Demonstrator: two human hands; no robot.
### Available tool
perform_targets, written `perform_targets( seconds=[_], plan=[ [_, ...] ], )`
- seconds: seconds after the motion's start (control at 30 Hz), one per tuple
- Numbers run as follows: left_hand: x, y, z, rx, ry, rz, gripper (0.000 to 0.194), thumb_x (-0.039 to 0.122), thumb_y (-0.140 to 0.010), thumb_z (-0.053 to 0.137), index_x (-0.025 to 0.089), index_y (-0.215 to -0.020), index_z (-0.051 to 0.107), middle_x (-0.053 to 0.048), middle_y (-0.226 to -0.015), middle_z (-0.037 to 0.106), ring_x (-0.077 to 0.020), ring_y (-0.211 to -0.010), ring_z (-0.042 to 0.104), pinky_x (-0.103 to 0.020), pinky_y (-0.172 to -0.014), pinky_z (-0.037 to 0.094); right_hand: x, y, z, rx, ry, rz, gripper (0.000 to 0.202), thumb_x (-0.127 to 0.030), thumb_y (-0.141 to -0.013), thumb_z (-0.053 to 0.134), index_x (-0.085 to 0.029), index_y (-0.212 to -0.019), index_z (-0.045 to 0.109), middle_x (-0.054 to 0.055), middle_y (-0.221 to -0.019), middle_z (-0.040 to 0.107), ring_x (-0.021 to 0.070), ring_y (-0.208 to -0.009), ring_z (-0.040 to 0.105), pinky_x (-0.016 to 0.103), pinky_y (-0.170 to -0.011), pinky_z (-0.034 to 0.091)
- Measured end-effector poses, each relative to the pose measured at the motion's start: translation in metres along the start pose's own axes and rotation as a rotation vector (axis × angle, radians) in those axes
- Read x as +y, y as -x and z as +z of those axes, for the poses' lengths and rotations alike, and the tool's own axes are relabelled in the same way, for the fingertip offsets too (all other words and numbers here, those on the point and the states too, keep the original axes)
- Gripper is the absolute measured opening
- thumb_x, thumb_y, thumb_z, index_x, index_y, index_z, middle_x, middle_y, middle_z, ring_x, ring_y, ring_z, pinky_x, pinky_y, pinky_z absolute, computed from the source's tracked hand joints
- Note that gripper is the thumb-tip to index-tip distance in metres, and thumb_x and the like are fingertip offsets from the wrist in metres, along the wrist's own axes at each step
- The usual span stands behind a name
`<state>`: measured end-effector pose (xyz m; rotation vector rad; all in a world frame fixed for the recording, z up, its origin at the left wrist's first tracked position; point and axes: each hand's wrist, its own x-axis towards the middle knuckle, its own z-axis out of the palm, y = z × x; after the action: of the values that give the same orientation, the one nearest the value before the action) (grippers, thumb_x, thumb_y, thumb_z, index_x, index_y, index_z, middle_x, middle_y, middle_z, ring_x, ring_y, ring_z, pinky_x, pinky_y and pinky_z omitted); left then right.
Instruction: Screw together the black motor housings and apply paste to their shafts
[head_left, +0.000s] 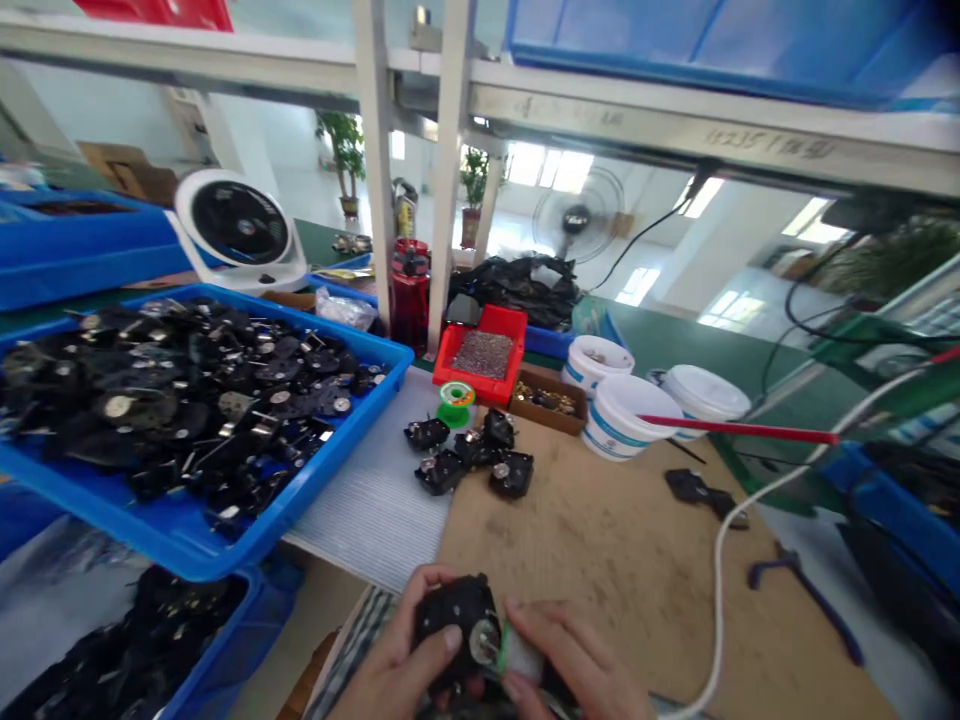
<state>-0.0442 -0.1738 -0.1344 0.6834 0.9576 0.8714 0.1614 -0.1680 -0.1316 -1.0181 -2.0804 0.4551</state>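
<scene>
At the bottom middle, my left hand [409, 660] is closed around a black plastic housing [456, 622], thumb on its face. A round silvery metal part [484, 640] with short prongs sits on the housing's right side. Against that metal part, my right hand [581, 655] pinches a small whitish piece with a green edge [523, 655]; its exact kind is unclear. Ahead of my hands, several similar black housings [472, 450] with metal parts lie beside a green spool [455, 403].
A large blue tray [330, 490] heaped with black parts stands left. Behind are a red bin [480, 355] of small metal pieces, a cardboard box [551, 400] and white tubs [619, 420]. Pliers [814, 595] and a white cable [720, 590] lie right.
</scene>
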Motion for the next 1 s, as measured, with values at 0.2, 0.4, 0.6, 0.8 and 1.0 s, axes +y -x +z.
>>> perform_targets(
  seconds=[0.2, 0.4, 0.6, 0.8, 1.0],
  plan=[
    [0.005, 0.003, 0.007, 0.118, -0.032, 0.0, 0.055, 0.051, -0.077, 0.067, 0.03, -0.123, 0.046, -0.003, -0.105, 0.065, -0.0228, -0.083, 0.064, -0.032, -0.067, 0.046, -0.006, -0.004, -0.009, -0.038, 0.108, -0.082, 0.037, -0.018, -0.09, 0.055, -0.018, -0.126, 0.053, 0.01, -0.098, 0.071, 0.0182, -0.084, 0.072, 0.021, -0.071, 0.06],
    [0.004, 0.003, 0.005, 0.12, -0.066, 0.017, 0.05, 0.05, -0.079, 0.066, 0.029, -0.122, 0.049, -0.002, -0.098, 0.066, -0.0208, -0.078, 0.063, -0.031, -0.067, 0.046, -0.01, -0.007, -0.008, -0.022, 0.126, -0.07, 0.03, -0.02, -0.091, 0.055, -0.018, -0.12, 0.056, 0.01, -0.096, 0.071, 0.018, -0.083, 0.072, 0.021, -0.071, 0.06],
    [0.003, 0.002, 0.006, 0.1, -0.072, 0.003, 0.049, 0.051, -0.081, 0.064, 0.03, -0.122, 0.048, -0.003, -0.105, 0.066, -0.0234, -0.087, 0.064, -0.033, -0.072, 0.049, -0.017, -0.012, -0.01, 0.046, 0.142, -0.089, 0.024, -0.024, -0.094, 0.052, -0.017, -0.115, 0.06, 0.009, -0.089, 0.072, 0.0176, -0.075, 0.073, 0.02, -0.065, 0.06],
    [0.002, 0.004, 0.007, 0.13, -0.089, 0.017, 0.051, 0.051, -0.08, 0.065, 0.029, -0.123, 0.048, -0.002, -0.102, 0.066, -0.0208, -0.079, 0.065, -0.03, -0.067, 0.048, -0.018, -0.011, -0.013, 0.045, 0.172, -0.085, 0.022, -0.026, -0.096, 0.049, -0.016, -0.113, 0.059, 0.01, -0.09, 0.072, 0.018, -0.076, 0.073, 0.021, -0.065, 0.06],
    [0.004, 0.006, 0.005, 0.145, -0.131, 0.025, 0.05, 0.053, -0.081, 0.064, 0.029, -0.123, 0.049, -0.003, -0.107, 0.066, -0.0221, -0.084, 0.064, -0.032, -0.072, 0.051, -0.022, -0.014, -0.013, 0.004, 0.142, -0.072, 0.023, -0.023, -0.095, 0.049, -0.017, -0.115, 0.058, 0.01, -0.091, 0.071, 0.0176, -0.077, 0.072, 0.021, -0.065, 0.06]
  ],
)
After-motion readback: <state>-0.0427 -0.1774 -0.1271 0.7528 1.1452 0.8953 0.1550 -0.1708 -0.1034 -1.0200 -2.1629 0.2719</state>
